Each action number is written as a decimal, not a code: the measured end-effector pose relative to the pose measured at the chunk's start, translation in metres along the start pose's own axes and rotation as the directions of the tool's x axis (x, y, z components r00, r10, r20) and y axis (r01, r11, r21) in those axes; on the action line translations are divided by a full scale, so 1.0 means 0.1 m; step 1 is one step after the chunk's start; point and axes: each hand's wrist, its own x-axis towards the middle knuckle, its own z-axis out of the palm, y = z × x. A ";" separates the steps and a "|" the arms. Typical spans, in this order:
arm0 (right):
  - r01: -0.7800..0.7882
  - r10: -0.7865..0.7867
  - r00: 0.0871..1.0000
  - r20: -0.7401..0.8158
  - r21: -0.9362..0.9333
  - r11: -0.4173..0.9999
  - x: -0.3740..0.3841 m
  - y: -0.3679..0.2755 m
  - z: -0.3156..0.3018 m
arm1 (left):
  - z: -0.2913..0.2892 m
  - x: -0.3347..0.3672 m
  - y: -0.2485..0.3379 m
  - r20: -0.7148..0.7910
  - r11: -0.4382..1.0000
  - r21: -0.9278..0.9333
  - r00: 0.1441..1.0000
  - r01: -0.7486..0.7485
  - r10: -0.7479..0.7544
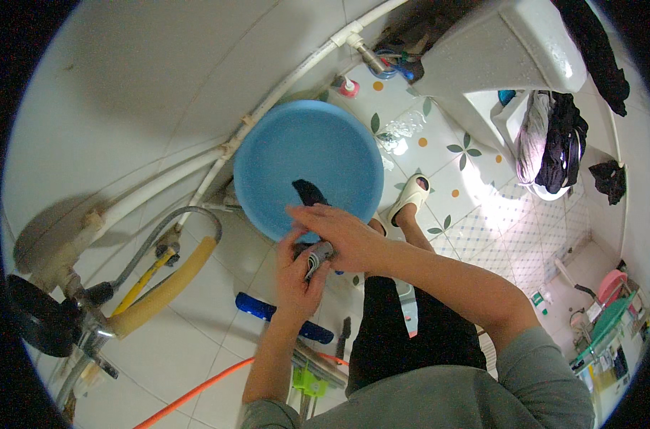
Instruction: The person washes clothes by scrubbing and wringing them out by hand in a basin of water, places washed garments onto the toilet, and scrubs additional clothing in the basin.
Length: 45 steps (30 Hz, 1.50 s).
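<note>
Step in hand, as judged: hand-washing a small grey-and-dark cloth item (319, 256) over the round blue plastic basin (307, 166). Left hand (296, 275) clasps the item from below; right hand (339, 232) presses closed on it from above. A dark cloth piece (309, 191) lies in the basin. Next move calls for a firm two-handed grip directly over the basin.

We wear a grey top (439, 400) along the lower edge of the frame, its sleeves pushed up past the elbows so both forearms are bare. Below it, at lower centre, we have black trousers (404, 329). Near the middle of the frame, a pale slipper (411, 196) covers one foot.
</note>
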 end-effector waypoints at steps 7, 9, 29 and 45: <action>-0.230 0.260 0.952 -0.163 0.182 0.956 0.12 -0.08 0.13 | 0.20 0.06 -0.07 -0.374 0.802 -0.597 0.877 0.022 -0.302; -0.280 0.322 0.940 -0.115 0.278 0.919 0.25 -0.01 0.16 | 0.31 -0.09 -0.36 -0.241 0.667 -0.729 0.855 0.154 -0.460; -0.716 0.817 0.557 -0.149 0.412 0.564 1.06 2.09 0.61 | 0.96 -0.38 -0.82 0.258 0.131 -0.897 0.740 0.422 -0.621; -0.473 0.518 0.854 -0.054 0.334 0.815 -0.33 0.01 0.71 | 0.96 0.50 -1.45 0.413 -0.510 -0.823 0.881 0.252 -0.231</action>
